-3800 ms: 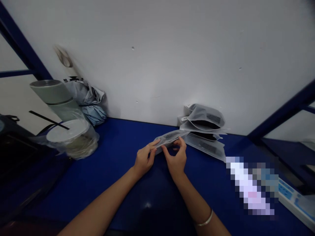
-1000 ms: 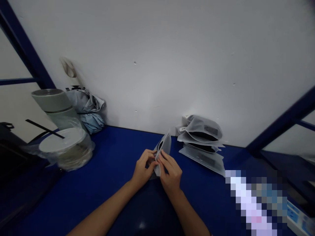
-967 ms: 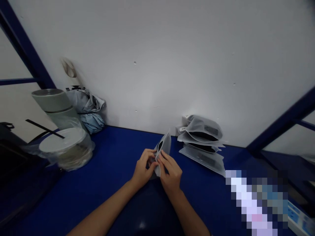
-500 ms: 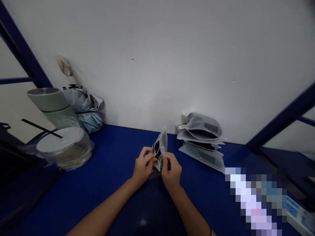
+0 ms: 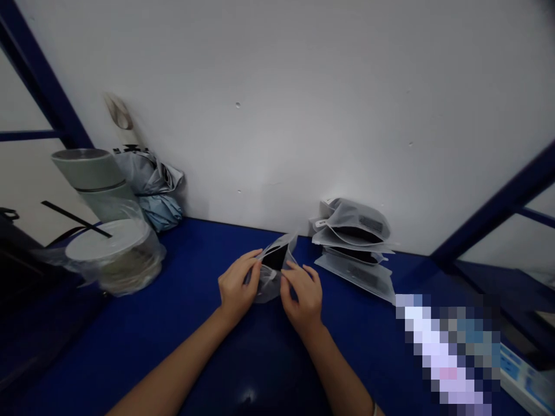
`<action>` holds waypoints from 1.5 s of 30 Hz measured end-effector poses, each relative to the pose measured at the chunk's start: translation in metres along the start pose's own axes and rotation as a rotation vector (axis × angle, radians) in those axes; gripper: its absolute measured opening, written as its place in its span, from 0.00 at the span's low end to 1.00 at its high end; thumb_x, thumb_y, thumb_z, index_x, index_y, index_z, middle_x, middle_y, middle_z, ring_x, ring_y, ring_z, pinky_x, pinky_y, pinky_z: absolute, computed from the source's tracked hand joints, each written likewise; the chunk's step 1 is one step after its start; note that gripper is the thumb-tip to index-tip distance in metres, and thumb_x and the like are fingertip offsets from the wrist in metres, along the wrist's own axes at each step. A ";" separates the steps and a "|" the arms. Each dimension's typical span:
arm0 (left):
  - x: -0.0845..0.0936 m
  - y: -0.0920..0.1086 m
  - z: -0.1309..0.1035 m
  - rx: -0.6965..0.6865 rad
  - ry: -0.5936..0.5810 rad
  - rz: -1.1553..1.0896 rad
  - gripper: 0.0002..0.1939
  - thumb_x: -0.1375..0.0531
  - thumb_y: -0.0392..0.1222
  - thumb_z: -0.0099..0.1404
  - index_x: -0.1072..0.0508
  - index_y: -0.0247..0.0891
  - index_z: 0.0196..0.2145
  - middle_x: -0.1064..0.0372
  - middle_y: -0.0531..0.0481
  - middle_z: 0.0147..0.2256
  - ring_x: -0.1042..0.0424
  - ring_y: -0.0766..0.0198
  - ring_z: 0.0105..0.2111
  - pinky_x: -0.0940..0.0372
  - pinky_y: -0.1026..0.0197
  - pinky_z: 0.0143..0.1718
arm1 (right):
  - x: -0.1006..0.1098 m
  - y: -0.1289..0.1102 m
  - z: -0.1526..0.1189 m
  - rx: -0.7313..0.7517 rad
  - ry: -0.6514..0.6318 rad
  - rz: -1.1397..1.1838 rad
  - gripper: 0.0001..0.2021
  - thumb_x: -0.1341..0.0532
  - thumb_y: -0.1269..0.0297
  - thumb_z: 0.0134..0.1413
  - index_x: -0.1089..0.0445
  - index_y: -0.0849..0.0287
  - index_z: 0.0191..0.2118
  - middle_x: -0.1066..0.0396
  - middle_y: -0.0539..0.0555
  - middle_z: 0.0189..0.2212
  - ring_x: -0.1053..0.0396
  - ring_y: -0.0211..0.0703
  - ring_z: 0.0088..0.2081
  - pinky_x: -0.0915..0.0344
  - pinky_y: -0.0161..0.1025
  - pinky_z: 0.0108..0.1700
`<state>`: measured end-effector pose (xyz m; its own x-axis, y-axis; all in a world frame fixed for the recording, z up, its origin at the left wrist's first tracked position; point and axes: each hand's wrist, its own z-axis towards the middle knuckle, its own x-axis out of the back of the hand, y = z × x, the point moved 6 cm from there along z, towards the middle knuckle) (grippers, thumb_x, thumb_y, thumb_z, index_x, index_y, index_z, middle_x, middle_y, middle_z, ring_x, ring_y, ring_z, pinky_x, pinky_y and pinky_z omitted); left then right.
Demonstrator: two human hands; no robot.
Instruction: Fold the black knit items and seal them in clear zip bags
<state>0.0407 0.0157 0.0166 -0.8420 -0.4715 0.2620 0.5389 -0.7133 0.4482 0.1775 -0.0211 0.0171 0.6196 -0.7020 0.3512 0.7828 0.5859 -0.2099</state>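
Observation:
Between my hands is a frosted zip bag with something black inside, tilted up off the blue tabletop. My left hand grips its left edge, thumb and fingers pressed together. On the opposite edge, my right hand pinches the plastic between thumb and fingers. The bag's mouth is spread apart, and the black item shows in it; its kind I cannot make out. To the right, several similar frosted bags with black contents lie stacked against the wall.
At left stand a lidded container in clear plastic with a black straw, a pale green tumbler and a folded umbrella. A power strip lies at the lower right, beside a blurred-out area. A white wall closes off the back.
The bag's mouth has been pulled wider, showing more of the black item. My left hand has shifted left, and the bag is flatter and more spread out.

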 end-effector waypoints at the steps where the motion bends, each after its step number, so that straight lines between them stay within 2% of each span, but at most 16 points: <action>1: 0.003 -0.001 0.001 -0.002 0.030 0.006 0.06 0.48 0.34 0.60 0.31 0.35 0.31 0.29 0.45 0.37 0.29 0.63 0.38 0.35 0.59 0.41 | -0.001 0.004 -0.001 -0.062 -0.004 -0.004 0.07 0.47 0.73 0.52 0.32 0.58 0.30 0.27 0.50 0.25 0.28 0.38 0.31 0.39 0.39 0.40; 3: 0.006 0.000 0.001 -0.024 0.054 0.005 0.06 0.48 0.33 0.60 0.31 0.35 0.31 0.29 0.45 0.37 0.29 0.62 0.39 0.34 0.59 0.41 | -0.004 0.016 -0.004 -0.249 -0.021 -0.025 0.11 0.47 0.68 0.53 0.32 0.58 0.23 0.30 0.49 0.18 0.33 0.35 0.21 0.39 0.37 0.32; 4: 0.005 0.001 0.000 -0.054 0.042 0.000 0.06 0.48 0.32 0.60 0.31 0.35 0.32 0.29 0.45 0.38 0.29 0.62 0.39 0.34 0.59 0.41 | -0.007 0.023 -0.007 -0.360 -0.042 -0.024 0.12 0.46 0.64 0.53 0.31 0.58 0.22 0.31 0.49 0.16 0.34 0.36 0.19 0.40 0.36 0.29; 7: -0.004 0.012 -0.006 -0.222 -0.083 -0.037 0.09 0.47 0.29 0.59 0.32 0.36 0.37 0.30 0.43 0.41 0.30 0.62 0.42 0.33 0.60 0.43 | -0.020 0.041 -0.019 -0.668 -0.155 0.128 0.11 0.43 0.56 0.49 0.29 0.57 0.28 0.28 0.51 0.21 0.31 0.41 0.24 0.37 0.36 0.29; 9: -0.011 0.022 -0.012 -0.337 -0.165 -0.096 0.11 0.47 0.28 0.59 0.33 0.35 0.40 0.31 0.41 0.43 0.32 0.60 0.45 0.34 0.58 0.44 | -0.029 0.046 -0.024 -0.812 -0.207 0.304 0.12 0.43 0.55 0.48 0.29 0.58 0.34 0.26 0.53 0.27 0.29 0.43 0.30 0.35 0.37 0.33; 13: -0.023 0.037 -0.022 -0.463 -0.288 -0.185 0.13 0.47 0.26 0.57 0.34 0.32 0.41 0.32 0.37 0.43 0.37 0.56 0.50 0.34 0.54 0.46 | -0.031 0.055 -0.028 -0.996 -0.097 0.532 0.16 0.41 0.57 0.44 0.33 0.61 0.37 0.27 0.56 0.35 0.29 0.44 0.36 0.34 0.39 0.38; 15: -0.027 0.041 -0.023 -0.478 -0.329 -0.159 0.12 0.47 0.27 0.56 0.33 0.33 0.39 0.32 0.38 0.43 0.37 0.56 0.51 0.35 0.53 0.46 | -0.034 0.058 -0.030 -1.044 -0.100 0.603 0.15 0.39 0.59 0.40 0.33 0.63 0.35 0.27 0.57 0.33 0.29 0.44 0.34 0.34 0.39 0.37; 19: -0.034 0.038 -0.021 -0.393 -0.430 -0.016 0.14 0.46 0.31 0.54 0.33 0.37 0.40 0.32 0.43 0.43 0.37 0.54 0.49 0.39 0.47 0.49 | -0.041 0.060 -0.036 -1.036 -0.202 0.644 0.11 0.40 0.65 0.37 0.32 0.64 0.31 0.27 0.55 0.28 0.30 0.44 0.29 0.34 0.38 0.33; 23: -0.034 0.034 -0.018 -0.337 -0.490 0.085 0.20 0.48 0.29 0.50 0.34 0.36 0.43 0.34 0.43 0.46 0.40 0.53 0.51 0.48 0.43 0.53 | -0.034 0.063 -0.038 -1.012 -0.072 0.580 0.14 0.42 0.63 0.39 0.33 0.64 0.36 0.27 0.56 0.33 0.30 0.45 0.36 0.35 0.41 0.40; 27: -0.038 0.032 -0.021 -0.259 -0.549 0.173 0.23 0.48 0.31 0.51 0.35 0.37 0.47 0.40 0.43 0.52 0.46 0.52 0.55 0.56 0.39 0.55 | -0.029 0.066 -0.038 -1.061 0.039 0.582 0.17 0.42 0.60 0.41 0.35 0.64 0.39 0.29 0.59 0.38 0.31 0.46 0.40 0.37 0.43 0.45; 30: -0.041 0.029 -0.024 -0.212 -0.554 0.246 0.25 0.50 0.30 0.52 0.37 0.37 0.49 0.43 0.42 0.54 0.48 0.51 0.56 0.55 0.39 0.54 | -0.029 0.069 -0.039 -1.096 0.092 0.626 0.23 0.41 0.62 0.40 0.38 0.64 0.45 0.32 0.60 0.44 0.34 0.46 0.44 0.40 0.43 0.49; 33: -0.040 0.023 -0.023 -0.199 -0.509 0.330 0.24 0.52 0.26 0.54 0.36 0.38 0.49 0.43 0.43 0.54 0.48 0.52 0.56 0.51 0.40 0.53 | -0.030 0.072 -0.041 -1.114 0.141 0.657 0.29 0.42 0.64 0.40 0.45 0.61 0.52 0.38 0.58 0.51 0.38 0.44 0.50 0.44 0.42 0.53; 36: -0.037 0.018 -0.021 -0.226 -0.467 0.387 0.26 0.54 0.25 0.56 0.37 0.39 0.51 0.43 0.44 0.55 0.47 0.51 0.56 0.48 0.41 0.52 | -0.034 0.072 -0.041 -1.132 0.147 0.712 0.29 0.42 0.63 0.41 0.45 0.58 0.53 0.40 0.55 0.53 0.41 0.43 0.52 0.46 0.42 0.54; 40: -0.035 0.013 -0.019 -0.178 -0.440 0.435 0.30 0.54 0.23 0.55 0.40 0.45 0.53 0.46 0.45 0.56 0.49 0.48 0.56 0.45 0.39 0.50 | -0.035 0.075 -0.041 -1.224 0.208 0.809 0.26 0.43 0.66 0.38 0.41 0.56 0.49 0.35 0.52 0.48 0.37 0.43 0.48 0.42 0.40 0.50; 43: -0.036 0.007 -0.019 -0.099 -0.437 0.412 0.33 0.53 0.21 0.54 0.40 0.49 0.53 0.45 0.47 0.56 0.47 0.50 0.56 0.41 0.44 0.49 | -0.031 0.078 -0.044 -1.338 0.253 0.843 0.21 0.45 0.68 0.33 0.37 0.56 0.41 0.31 0.49 0.38 0.34 0.40 0.39 0.39 0.36 0.43; 45: -0.035 -0.001 -0.017 -0.035 -0.442 0.364 0.34 0.54 0.21 0.53 0.41 0.50 0.54 0.45 0.49 0.56 0.46 0.53 0.56 0.38 0.50 0.48 | -0.031 0.077 -0.045 -1.411 0.194 0.870 0.16 0.46 0.67 0.31 0.37 0.56 0.34 0.32 0.46 0.30 0.35 0.38 0.33 0.39 0.33 0.36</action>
<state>0.0704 0.0243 -0.0077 -0.5285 -0.4336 0.7298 0.7901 -0.5658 0.2359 0.2211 0.0276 -0.0514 0.7820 -0.4843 -0.3923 -0.4081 0.0779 -0.9096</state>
